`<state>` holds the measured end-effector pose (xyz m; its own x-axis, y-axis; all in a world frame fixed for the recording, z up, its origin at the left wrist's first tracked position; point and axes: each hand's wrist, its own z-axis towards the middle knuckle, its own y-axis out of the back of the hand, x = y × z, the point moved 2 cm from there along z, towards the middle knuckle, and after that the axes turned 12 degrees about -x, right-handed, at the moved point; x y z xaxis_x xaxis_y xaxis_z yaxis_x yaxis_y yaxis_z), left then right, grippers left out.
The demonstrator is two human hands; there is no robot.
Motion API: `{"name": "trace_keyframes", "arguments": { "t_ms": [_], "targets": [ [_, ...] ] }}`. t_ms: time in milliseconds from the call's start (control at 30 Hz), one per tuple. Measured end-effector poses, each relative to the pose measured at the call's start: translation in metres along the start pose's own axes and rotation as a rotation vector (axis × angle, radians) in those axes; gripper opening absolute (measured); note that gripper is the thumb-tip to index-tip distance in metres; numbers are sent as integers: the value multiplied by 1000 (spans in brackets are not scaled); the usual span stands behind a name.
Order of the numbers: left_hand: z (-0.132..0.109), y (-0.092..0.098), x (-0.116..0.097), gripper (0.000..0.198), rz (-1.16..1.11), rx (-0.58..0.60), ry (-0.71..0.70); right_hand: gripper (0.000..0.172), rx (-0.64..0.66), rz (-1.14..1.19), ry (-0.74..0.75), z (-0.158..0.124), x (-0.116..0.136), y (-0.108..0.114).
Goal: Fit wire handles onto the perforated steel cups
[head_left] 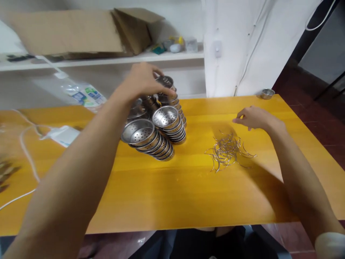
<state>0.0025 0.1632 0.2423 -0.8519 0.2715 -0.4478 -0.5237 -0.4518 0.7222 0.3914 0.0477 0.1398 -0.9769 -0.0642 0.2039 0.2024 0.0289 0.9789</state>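
Note:
My left hand (147,82) reaches over the back of a group of stacked metal cups, its thumb and fingers around the rim of a perforated steel cup (166,82) on a rear stack. Two nearer stacks lean toward me, topped by a perforated cup (165,117) and another cup (138,132), their mouths facing up. My right hand (250,118) hovers just beyond a tangled heap of thin curved metal wires (226,149). Its thumb and index finger come together in a pinch; anything between the tips is too small to make out.
A small metal bowl (267,94) stands at the table's far right corner. On the left lie a clear plastic packet (87,95), a white box-shaped device (64,135) and white cables (25,147). Behind, a wall shelf (185,55) carries an open cardboard box (72,32).

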Motion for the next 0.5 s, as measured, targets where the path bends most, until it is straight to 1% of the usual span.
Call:
{"name": "trace_keyframes", "arguments": {
  "t_ms": [67,133,167,200,267,333,400,433,467,500],
  "targets": [
    [4,2,-2,83,57,42,17,45,-150,-18,-88,15,-34,1],
    [10,3,-3,82,97,105,27,46,-384,-53,-198,31,-74,-8],
    [12,3,-3,81,111,129,29,53,-497,-76,-250,38,-95,-16],
    [15,3,-2,81,122,145,33,62,-548,-87,-273,44,-113,-26],
    [18,2,-1,82,128,166,36,84,-523,-52,-275,53,-145,-49],
    [20,4,-3,92,118,194,30,91,-496,-30,-296,58,-168,-65],
    [17,14,-14,111,118,178,-8,96,-492,-20,-309,63,-181,-71],
    [12,24,-23,118,123,138,-42,98,-488,-17,-305,66,-185,-71],
    [4,36,-34,121,132,61,-82,99,-489,-12,-307,70,-188,-71],
    [-8,51,-46,113,124,-21,-131,98,-498,-5,-318,73,-191,-70]
  ]
}}
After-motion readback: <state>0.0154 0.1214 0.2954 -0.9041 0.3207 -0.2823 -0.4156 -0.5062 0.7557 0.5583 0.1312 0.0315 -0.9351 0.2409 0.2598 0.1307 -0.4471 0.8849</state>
